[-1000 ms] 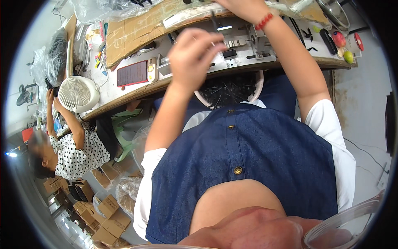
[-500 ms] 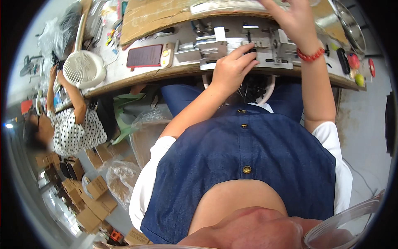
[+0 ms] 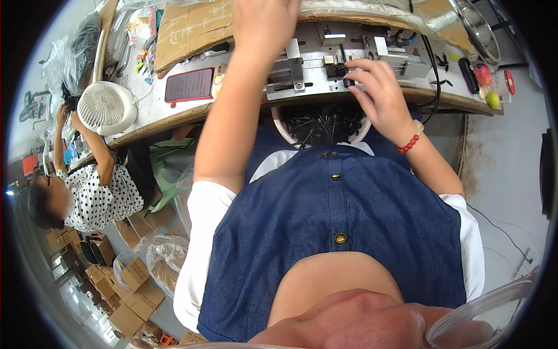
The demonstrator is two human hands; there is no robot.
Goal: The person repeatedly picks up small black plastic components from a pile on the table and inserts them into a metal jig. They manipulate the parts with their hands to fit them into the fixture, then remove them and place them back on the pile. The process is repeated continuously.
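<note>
My right hand (image 3: pixel 381 93) is at the front of a metal fixture (image 3: pixel 295 72) on the bench. Its thumb and fingertips close around a small black part (image 3: pixel 349 82), beside the fixture's central block (image 3: pixel 333 65). Farther off, my left hand (image 3: pixel 264 29) reaches over the cardboard (image 3: pixel 195 32) at the back. The fingers of that hand run out past the upper edge of the picture, so what they hold, if anything, is hidden. Below the bench edge, a white-rimmed tub (image 3: pixel 365 129) of several thin black pieces sits at my lap.
Left of the fixture lie a phone (image 3: pixel 189 85) and a white fan (image 3: pixel 106 109). Black cables (image 3: pixel 435 75) hang over the bench edge at right, near a black tool (image 3: pixel 468 75), a yellow-green ball (image 3: pixel 493 100) and a metal bowl (image 3: pixel 479 32). A co-worker (image 3: pixel 102 192) works at far left.
My left hand has gone from the fixture up and left over the cardboard. My right hand has come down from the back to the fixture and the black part. The view has shifted slightly.
</note>
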